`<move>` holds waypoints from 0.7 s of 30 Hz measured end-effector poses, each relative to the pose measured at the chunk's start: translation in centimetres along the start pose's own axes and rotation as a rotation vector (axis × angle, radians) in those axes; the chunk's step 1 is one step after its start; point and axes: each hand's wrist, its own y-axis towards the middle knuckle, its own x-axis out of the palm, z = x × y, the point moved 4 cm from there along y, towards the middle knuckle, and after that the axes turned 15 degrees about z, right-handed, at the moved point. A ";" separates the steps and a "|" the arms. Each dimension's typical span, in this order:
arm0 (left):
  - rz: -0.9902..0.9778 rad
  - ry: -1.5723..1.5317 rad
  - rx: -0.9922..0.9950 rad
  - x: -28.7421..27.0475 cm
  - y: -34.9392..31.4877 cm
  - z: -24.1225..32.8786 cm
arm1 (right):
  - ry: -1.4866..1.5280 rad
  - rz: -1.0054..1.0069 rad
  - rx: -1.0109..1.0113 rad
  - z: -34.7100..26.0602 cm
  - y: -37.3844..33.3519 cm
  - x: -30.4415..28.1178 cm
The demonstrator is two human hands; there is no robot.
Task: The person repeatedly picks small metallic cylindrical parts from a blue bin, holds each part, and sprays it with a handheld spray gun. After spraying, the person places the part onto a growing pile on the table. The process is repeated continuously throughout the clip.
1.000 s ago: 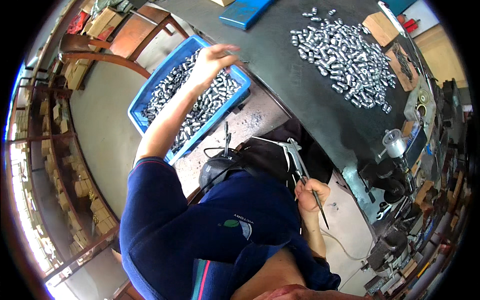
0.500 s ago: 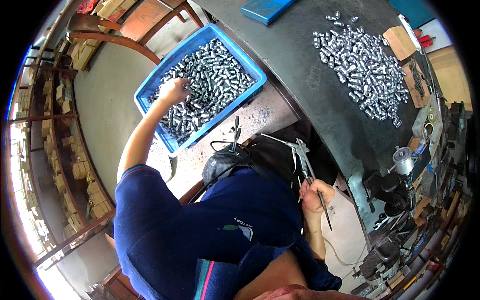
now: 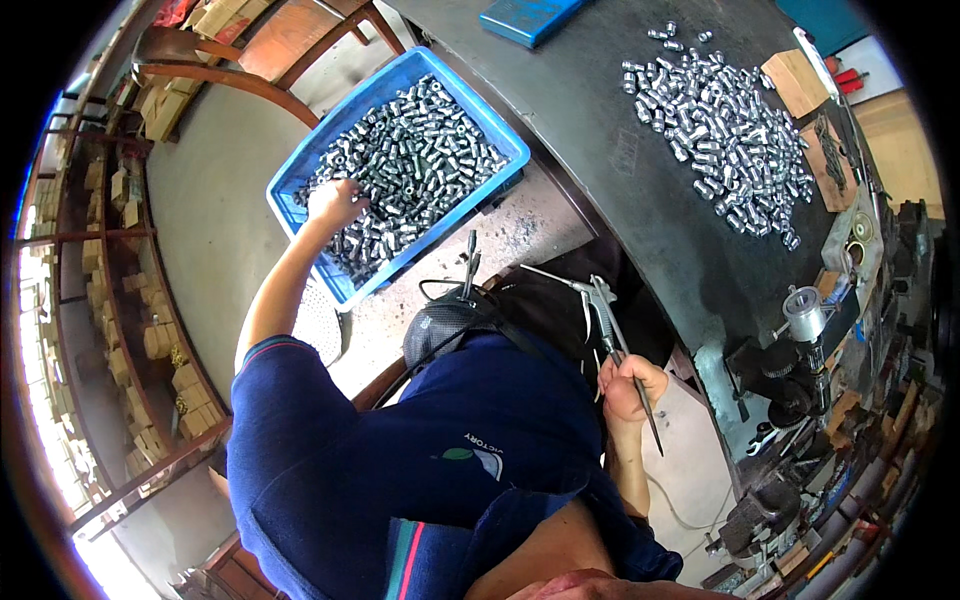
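Note:
A blue plastic bin (image 3: pixel 400 277) holds a heap of small metal fittings (image 3: pixel 425 150). Over the bin's left part, my left hand (image 3: pixel 335 204) is down among the fittings with its fingers curled together; what they pinch, if anything, is hidden. Close to my right thigh, my right hand (image 3: pixel 633 388) is closed around a long, tapered, pointed metal tool (image 3: pixel 651 428), like a file or scraper. An air blow gun (image 3: pixel 602 312) with a thin nozzle lies alongside that tool, its lower end at the same fingers; whether they grip it too cannot be made out.
On the dark workbench (image 3: pixel 590 130) to the right lies a pile of shinier metal fittings (image 3: pixel 720 140). A blue flat case (image 3: pixel 530 18), wooden blocks (image 3: pixel 797 82) and a bench machine (image 3: pixel 805 318) are also there. A wooden chair (image 3: pixel 225 68) stands beyond the bin; shelves (image 3: pixel 110 235) line the left.
My left hand has shifted slightly toward me and to the left within the bin, staying low over the fittings. My right hand and its tool are almost still.

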 end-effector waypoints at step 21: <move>-0.459 -1.566 -0.090 -9.2 -2.1 17.4 | -0.043 -0.116 -0.100 -2.1 0.6 1.8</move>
